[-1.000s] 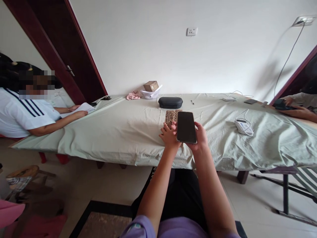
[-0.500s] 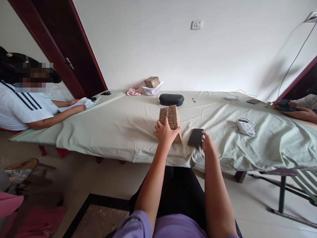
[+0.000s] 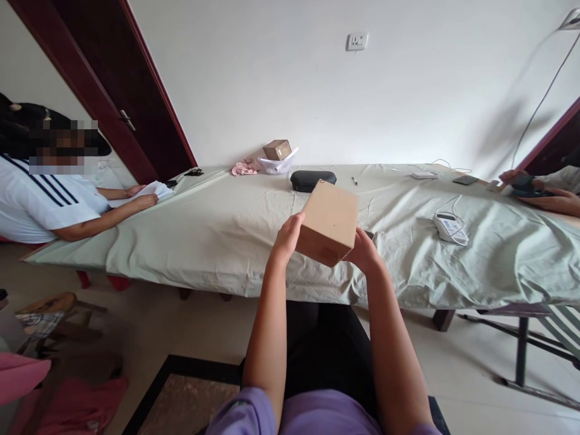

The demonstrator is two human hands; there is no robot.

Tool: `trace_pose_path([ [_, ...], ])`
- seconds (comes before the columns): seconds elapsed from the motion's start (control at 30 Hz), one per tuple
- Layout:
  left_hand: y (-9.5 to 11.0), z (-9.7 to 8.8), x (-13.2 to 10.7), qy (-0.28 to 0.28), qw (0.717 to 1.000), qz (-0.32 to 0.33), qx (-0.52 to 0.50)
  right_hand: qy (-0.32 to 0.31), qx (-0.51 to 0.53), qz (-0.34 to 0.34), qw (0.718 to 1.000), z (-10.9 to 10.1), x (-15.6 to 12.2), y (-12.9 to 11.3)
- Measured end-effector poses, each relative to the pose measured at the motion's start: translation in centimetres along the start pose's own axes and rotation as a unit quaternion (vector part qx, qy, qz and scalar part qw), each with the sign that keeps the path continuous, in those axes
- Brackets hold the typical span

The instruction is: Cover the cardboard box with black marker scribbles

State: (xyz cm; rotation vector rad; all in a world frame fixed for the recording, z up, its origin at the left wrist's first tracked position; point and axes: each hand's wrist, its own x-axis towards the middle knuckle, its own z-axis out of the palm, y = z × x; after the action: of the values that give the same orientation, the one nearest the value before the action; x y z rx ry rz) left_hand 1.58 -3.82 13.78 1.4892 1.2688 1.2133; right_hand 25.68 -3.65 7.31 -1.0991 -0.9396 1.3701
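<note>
A brown cardboard box (image 3: 330,214) is held tilted above the near part of the covered table, a plain side facing up toward me. My left hand (image 3: 287,238) grips its left side, thumb on the edge. At the lower right, my right hand (image 3: 364,249) holds the box from the other side, its fingers partly hidden behind it. Just behind my right hand a small dark corner of the black phone-like slab (image 3: 370,235) shows on the cloth. Beyond the box lies a black zip case (image 3: 312,180), partly covered by it.
A pale green cloth (image 3: 217,241) covers the long table. Toward the wall are a plastic basket (image 3: 277,164) with a small box (image 3: 277,149) and a pink cloth (image 3: 245,167). A white device with a cable (image 3: 451,228) lies right. People sit at both ends, one holding papers (image 3: 154,190).
The box has been lifted and turned, so its patterned face no longer shows and a plain side does. My right hand has left the black slab and now grips the box.
</note>
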Motion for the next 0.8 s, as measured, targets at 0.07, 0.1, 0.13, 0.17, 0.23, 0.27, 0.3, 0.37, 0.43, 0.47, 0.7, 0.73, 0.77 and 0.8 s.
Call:
trace_pose_path([
  [0.07,0.3,-1.0,-0.4,-0.058,0.998,-0.025,0.026,-0.027,0.004,-0.031,0.999,0.8,-1.0,-0.9],
  [0.1,0.4,-1.3,-0.6,-0.084,0.994,-0.047,0.045,-0.029,0.003,-0.051,0.998,1.0,-1.5,-1.4],
  [0.13,0.6,-1.7,-0.8,-0.105,0.99,-0.069,0.059,-0.028,0.001,-0.064,0.998,1.2,-1.9,-1.8],
  [0.17,0.7,-1.9,-0.9,-0.12,0.987,-0.087,0.067,-0.025,-0.003,-0.069,0.997,1.4,-2.3,-2.2],
  [0.23,0.9,-2.1,-1.0,-0.134,0.983,-0.101,0.071,-0.018,-0.009,-0.053,0.998,1.5,-3.0,-2.8],
  [0.27,0.9,-2.2,-0.9,-0.136,0.983,-0.101,0.072,-0.015,-0.009,-0.041,0.999,1.5,-3.2,-3.0],
  [0.3,0.9,-2.2,-0.9,-0.136,0.983,-0.1,0.075,-0.013,-0.009,-0.037,0.999,1.5,-3.3,-3.2],
  [0.37,0.8,-2.2,-0.7,-0.136,0.983,-0.095,0.082,-0.014,-0.01,-0.044,0.999,1.4,-3.4,-3.3],
  [0.43,0.8,-2.1,-0.6,-0.134,0.983,-0.089,0.084,-0.027,-0.012,-0.053,0.998,1.3,-3.2,-3.2],
  [0.47,0.7,-2.1,-0.6,-0.134,0.984,-0.085,0.083,-0.038,-0.014,-0.057,0.998,1.1,-3.1,-3.2],
  [0.7,0.2,-2.3,-0.7,-0.092,0.993,0.027,0.075,-0.025,0.029,-0.124,0.991,1.4,-2.9,-3.3],
  [0.73,0.1,-2.2,-0.6,-0.078,0.991,0.081,0.076,-0.025,0.037,-0.169,0.985,1.8,-3.1,-3.5],
  [0.77,-0.1,-2.1,-0.6,-0.069,0.986,0.133,0.074,-0.033,0.039,-0.216,0.975,2.2,-3.3,-3.8],
  [0.8,-0.2,-2.0,-0.5,-0.066,0.98,0.176,0.068,-0.048,0.034,-0.259,0.964,2.7,-3.6,-4.0],
])
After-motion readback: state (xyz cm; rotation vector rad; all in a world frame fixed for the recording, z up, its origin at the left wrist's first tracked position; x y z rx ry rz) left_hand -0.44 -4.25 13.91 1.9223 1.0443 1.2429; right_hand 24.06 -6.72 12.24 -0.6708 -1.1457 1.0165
